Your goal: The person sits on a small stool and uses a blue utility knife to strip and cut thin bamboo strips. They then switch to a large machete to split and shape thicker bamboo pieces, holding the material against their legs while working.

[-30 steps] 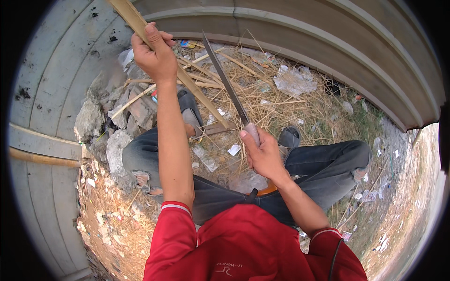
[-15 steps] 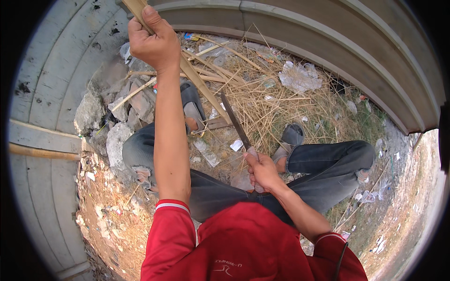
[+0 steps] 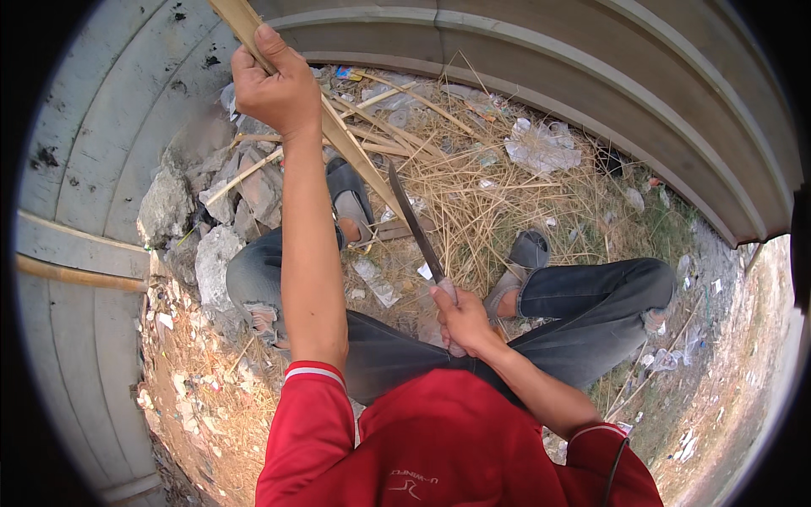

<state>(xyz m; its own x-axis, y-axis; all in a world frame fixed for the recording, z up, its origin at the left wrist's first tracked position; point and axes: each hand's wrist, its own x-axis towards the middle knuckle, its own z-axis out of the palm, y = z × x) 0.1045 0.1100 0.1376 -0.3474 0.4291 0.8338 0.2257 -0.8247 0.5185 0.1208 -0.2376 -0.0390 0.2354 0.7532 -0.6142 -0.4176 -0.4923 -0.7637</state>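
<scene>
My left hand point(image 3: 277, 84) is raised at the upper left, its fingers wrapped round a long, flat pale strip point(image 3: 356, 152) that looks like split bamboo. The strip slants from the top edge down toward the middle of the view. My right hand point(image 3: 466, 319), in front of my lap, grips the handle of a knife point(image 3: 414, 224) with a long dark blade. Its blade points up and a little left, with the edge close beside the strip's lower end; I cannot tell whether they touch.
Cut strips point(image 3: 393, 131) and dry straw point(image 3: 481, 190) lie ahead on the ground. Broken rocks point(image 3: 221, 262) are heaped at the left. Corrugated metal sheets point(image 3: 541, 42) stand at the far side and left. My legs point(image 3: 583, 304) are spread around the work area.
My right hand and the knife have shifted slightly left and toward me, bringing the blade nearer the strip. The left hand keeps its hold, almost still.
</scene>
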